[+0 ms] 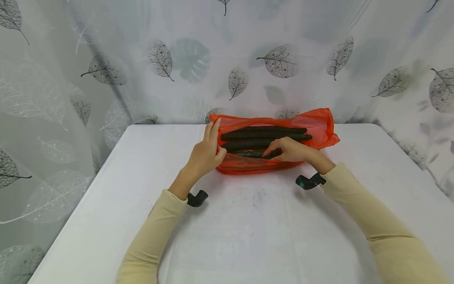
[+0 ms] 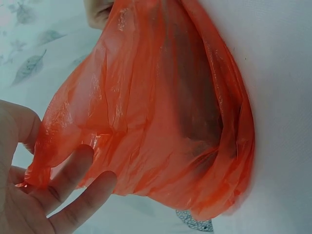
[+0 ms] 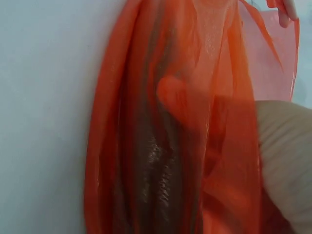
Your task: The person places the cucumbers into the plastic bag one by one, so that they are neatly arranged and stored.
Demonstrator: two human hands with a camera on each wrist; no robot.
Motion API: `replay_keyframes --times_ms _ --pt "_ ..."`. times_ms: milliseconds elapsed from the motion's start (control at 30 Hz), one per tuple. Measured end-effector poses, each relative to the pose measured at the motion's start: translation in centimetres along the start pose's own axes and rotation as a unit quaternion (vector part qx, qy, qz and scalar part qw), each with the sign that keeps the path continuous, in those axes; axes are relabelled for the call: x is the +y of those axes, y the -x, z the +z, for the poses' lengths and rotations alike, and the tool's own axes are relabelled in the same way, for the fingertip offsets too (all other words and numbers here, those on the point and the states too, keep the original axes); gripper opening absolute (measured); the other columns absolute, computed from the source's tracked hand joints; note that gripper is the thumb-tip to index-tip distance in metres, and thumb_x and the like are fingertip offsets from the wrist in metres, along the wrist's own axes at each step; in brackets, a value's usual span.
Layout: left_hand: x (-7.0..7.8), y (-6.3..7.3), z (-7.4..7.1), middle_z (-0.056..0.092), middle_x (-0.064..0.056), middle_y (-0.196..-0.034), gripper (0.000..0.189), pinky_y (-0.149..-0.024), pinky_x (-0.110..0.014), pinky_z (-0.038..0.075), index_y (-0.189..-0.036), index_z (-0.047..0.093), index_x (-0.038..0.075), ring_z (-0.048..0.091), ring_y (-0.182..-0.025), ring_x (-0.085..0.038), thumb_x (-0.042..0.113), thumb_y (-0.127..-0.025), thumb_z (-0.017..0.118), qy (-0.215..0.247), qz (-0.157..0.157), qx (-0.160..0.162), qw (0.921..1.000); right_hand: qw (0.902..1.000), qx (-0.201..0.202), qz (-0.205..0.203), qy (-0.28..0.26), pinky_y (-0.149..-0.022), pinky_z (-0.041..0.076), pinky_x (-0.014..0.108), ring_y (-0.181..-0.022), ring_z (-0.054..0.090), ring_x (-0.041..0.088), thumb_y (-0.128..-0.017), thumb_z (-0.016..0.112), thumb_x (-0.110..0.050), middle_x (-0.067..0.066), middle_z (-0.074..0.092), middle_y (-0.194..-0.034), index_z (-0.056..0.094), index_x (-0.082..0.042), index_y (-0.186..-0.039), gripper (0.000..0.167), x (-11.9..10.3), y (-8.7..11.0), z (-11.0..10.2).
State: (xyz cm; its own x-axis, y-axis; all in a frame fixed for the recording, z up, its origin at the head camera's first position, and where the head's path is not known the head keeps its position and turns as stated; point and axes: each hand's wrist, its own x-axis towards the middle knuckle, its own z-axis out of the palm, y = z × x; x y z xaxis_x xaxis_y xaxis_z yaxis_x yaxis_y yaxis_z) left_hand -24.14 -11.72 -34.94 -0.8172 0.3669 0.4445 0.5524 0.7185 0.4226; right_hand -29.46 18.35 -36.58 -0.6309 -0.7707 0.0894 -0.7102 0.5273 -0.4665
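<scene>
A thin red plastic bag (image 1: 319, 126) lies at the far edge of the table, its mouth spread open. Several long dark green cucumbers (image 1: 262, 135) lie side by side in it. My left hand (image 1: 203, 156) pinches the bag's rim at the left end. In the left wrist view its thumb and fingers (image 2: 73, 170) lie on either side of the plastic (image 2: 122, 97). My right hand (image 1: 292, 150) reaches into the bag and grips the nearest cucumber (image 1: 244, 154). Through the plastic its thumb (image 3: 173, 97) shows against this cucumber (image 3: 163, 190); the other fingers are mostly hidden.
The table (image 1: 248, 228) has a white cover with small dark marks in front of the bag. A leaf-printed curtain (image 1: 248, 59) hangs close behind the bag and along both sides. Black wrist devices (image 1: 310, 181) are strapped under both wrists.
</scene>
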Motion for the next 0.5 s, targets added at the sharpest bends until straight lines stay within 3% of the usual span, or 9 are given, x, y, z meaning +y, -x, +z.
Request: replay_keyframes --times_ms 200,500 --pt "-0.20 0.10 0.02 0.030 -0.030 -0.149 0.078 -0.042 -0.024 0.026 -0.154 0.017 -0.001 0.027 -0.045 -0.013 0.005 -0.083 0.049 -0.012 0.005 0.000 0.9999 0.9993 0.007 0.025 -0.026 -0.069 0.052 0.028 -0.077 0.059 0.015 -0.082 0.075 -0.003 0.010 0.070 -0.103 0.074 -0.004 -0.102 0.020 0.56 0.43 0.19" --pt "-0.91 0.63 0.16 0.033 -0.030 -0.146 0.079 -0.042 -0.024 0.026 -0.154 0.016 0.001 0.028 -0.045 -0.013 0.007 -0.083 0.050 -0.024 -0.001 -0.006 0.9997 0.9981 0.028 0.009 -0.054 -0.073 0.054 0.027 -0.081 0.062 0.013 -0.084 0.073 -0.004 0.004 0.071 -0.097 0.075 -0.007 -0.098 0.014 1.08 0.52 0.93"
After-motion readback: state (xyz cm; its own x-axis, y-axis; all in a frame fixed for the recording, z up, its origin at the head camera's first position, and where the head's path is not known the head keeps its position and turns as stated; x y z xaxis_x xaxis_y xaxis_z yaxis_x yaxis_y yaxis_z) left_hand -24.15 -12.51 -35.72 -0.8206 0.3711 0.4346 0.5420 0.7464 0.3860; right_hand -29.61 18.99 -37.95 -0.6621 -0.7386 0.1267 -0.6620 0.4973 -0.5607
